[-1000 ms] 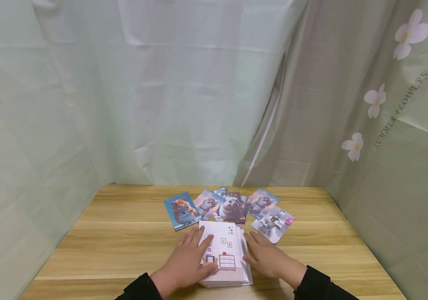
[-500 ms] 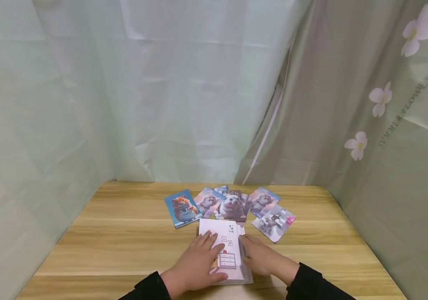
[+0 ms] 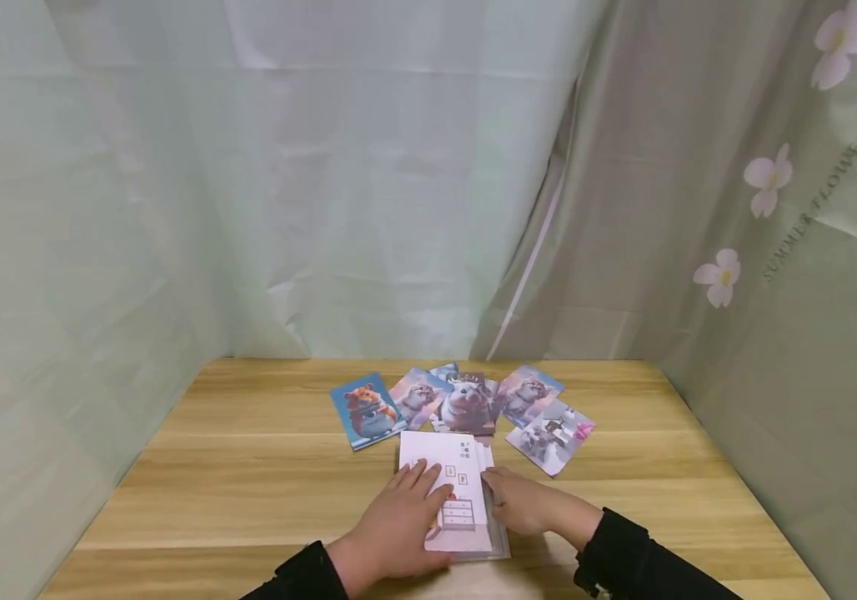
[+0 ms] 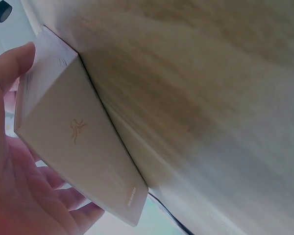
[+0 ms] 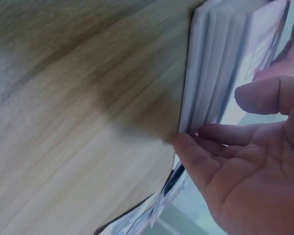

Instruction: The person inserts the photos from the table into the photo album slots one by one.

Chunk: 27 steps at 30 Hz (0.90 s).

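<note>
A thick photo album with a white illustrated cover lies near the table's front. Its drawing shows a chest of drawers and small frames. My left hand rests on the cover with fingers spread, its thumb along the near edge. In the left wrist view the pale spine carries a small gold mark. From the other side, my right hand touches the layered page edges. In the right wrist view its fingertips are at those edges, while the thumb stands apart from them.
Behind the album lie several picture cards: a blue hamster card, a crowned animal card, a kitten card and a pale card with a pink flower. A curtain hangs around the wooden table.
My left hand has slid right across the album's cover. My right hand's fingertips have moved in to its right edge. The cards lie as before; the head view has shifted slightly.
</note>
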### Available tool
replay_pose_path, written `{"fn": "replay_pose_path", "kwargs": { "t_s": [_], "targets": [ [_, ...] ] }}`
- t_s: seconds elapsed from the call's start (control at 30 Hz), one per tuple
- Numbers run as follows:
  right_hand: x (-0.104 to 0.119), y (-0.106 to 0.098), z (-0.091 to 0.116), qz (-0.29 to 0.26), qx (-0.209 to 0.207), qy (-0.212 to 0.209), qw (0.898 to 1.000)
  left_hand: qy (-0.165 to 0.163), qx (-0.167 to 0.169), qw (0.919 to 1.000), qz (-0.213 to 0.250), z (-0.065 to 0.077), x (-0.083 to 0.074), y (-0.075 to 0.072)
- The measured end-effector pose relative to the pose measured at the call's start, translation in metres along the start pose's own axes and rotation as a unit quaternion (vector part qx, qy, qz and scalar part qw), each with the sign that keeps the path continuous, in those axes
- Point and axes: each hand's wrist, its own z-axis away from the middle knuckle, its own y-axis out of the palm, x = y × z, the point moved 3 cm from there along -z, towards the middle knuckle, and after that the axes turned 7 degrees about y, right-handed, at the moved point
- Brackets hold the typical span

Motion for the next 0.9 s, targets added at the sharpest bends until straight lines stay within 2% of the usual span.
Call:
{"fn": "replay_pose_path", "kwargs": {
  "t_s": [0.2,0.4,0.57,0.7,0.9],
  "targets": [
    [-0.003,0.002,-0.001,0.03,0.013,0.005,0.999,-0.006,-0.005,0.9999,0.008,0.001,0.002,-0.002],
    [-0.002,0.001,0.001,0.046,0.012,-0.002,0.999,-0.016,-0.019,0.9987,0.044,0.003,0.005,-0.007],
    [-0.002,0.0,0.001,0.052,0.002,-0.012,0.999,-0.028,-0.045,0.9958,0.074,0.006,0.005,-0.009],
    [-0.002,0.0,0.001,0.049,0.0,-0.009,0.999,-0.035,-0.075,0.9906,0.109,0.009,0.005,-0.013],
    [-0.001,0.001,0.0,0.056,-0.002,-0.009,0.998,-0.028,-0.119,0.9832,0.136,0.01,0.005,-0.022]
  ]
}}
